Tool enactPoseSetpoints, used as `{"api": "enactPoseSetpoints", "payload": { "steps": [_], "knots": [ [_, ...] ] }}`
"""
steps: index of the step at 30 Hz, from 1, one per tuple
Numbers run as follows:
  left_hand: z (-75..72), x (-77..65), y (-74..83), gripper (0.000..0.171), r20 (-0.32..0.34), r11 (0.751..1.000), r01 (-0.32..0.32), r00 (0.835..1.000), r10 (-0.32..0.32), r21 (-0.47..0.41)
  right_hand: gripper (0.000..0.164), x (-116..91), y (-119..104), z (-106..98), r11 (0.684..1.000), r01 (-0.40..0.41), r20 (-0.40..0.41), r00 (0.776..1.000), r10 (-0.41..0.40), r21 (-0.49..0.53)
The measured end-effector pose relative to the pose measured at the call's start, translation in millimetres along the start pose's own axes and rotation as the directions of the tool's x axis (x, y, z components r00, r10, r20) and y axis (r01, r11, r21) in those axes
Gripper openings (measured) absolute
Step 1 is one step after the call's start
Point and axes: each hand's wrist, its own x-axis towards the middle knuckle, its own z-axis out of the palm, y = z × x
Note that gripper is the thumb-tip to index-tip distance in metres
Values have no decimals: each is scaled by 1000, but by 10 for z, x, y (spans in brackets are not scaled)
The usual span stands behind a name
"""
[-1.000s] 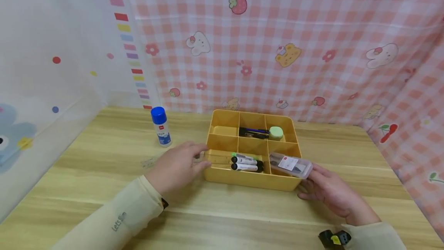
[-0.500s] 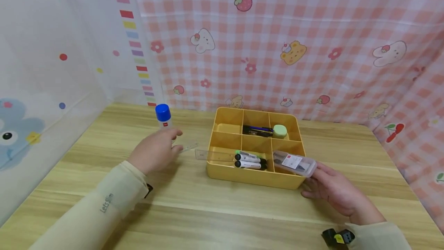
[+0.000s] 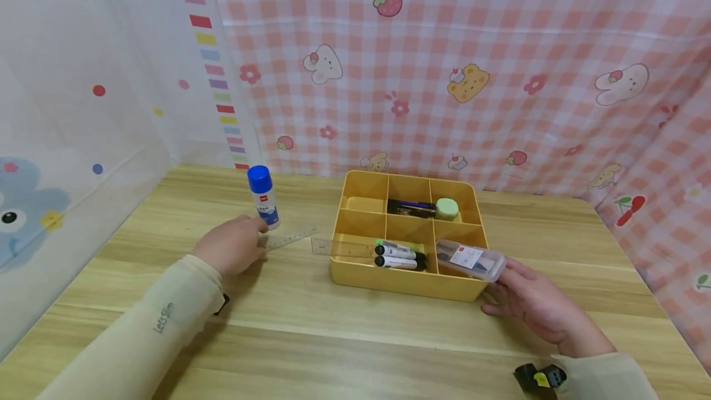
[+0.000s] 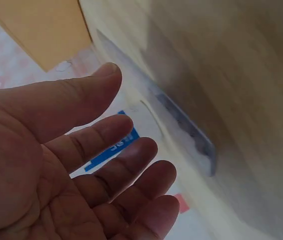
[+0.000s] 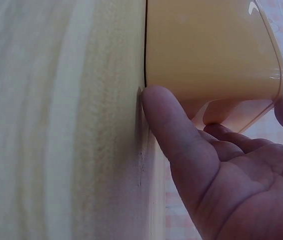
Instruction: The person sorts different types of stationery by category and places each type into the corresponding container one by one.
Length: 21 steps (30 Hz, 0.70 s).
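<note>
A yellow divided organizer (image 3: pixel 408 286) stands on the table. A clear ruler (image 3: pixel 328 247) lies in its front left compartment, one end over the left rim. My left hand (image 3: pixel 230 244) is beside a second clear ruler (image 3: pixel 291 238) on the table. In the left wrist view, the left thumb and loosely bent fingers are apart, above this ruler (image 4: pixel 181 117), with nothing between them. A white glue bottle (image 3: pixel 265 202) with a blue cap stands just behind the hand. My right hand (image 3: pixel 536 304) rests at the organizer's front right corner, thumb low against it, fingers extended along the side.
In the organizer are several markers (image 3: pixel 399 262), dark pens (image 3: pixel 411 208), a light green round-cornered item (image 3: pixel 447 208) and a clear plastic case (image 3: pixel 472 261) tilted over the front right rim. A checked cloth (image 3: pixel 416 48) hangs behind the table.
My left hand has released the ruler at the organizer and moved left to the ruler on the table. The view has shifted slightly; the right hand stays at the organizer's corner.
</note>
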Motion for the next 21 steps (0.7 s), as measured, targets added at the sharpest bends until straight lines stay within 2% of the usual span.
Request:
{"api": "enactPoseSetpoints", "payload": {
  "steps": [8, 21],
  "knots": [
    [31, 18, -42, 46, 39, 1000, 31, 999, -31, -5, 71, 4, 1, -11, 1000, -8, -1, 1000, 8, -5],
    [30, 26, -80, 31, 56, 999, 13, 998, -15, 33, 71, 4, -5, 4, 1000, -1, 4, 1000, 1, 10]
  ]
}}
